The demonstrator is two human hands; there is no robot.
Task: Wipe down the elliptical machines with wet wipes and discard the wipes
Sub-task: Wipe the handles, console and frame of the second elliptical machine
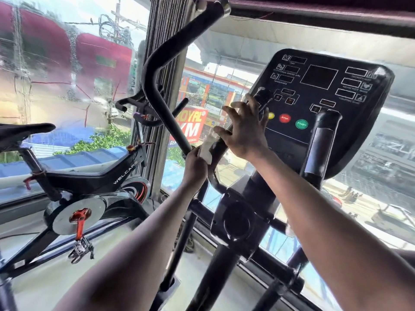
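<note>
Head view: left hand (195,163) pinches wipe (206,150) on handlebar (219,145) (right hand (243,131) spread); spin bike (94,176) beside.

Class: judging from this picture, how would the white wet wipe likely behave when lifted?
The wet wipe is probably floppy: it folds and droops from the left hand. It looks thin, so likely light. Being wet, it may cling to the handlebar.
</note>
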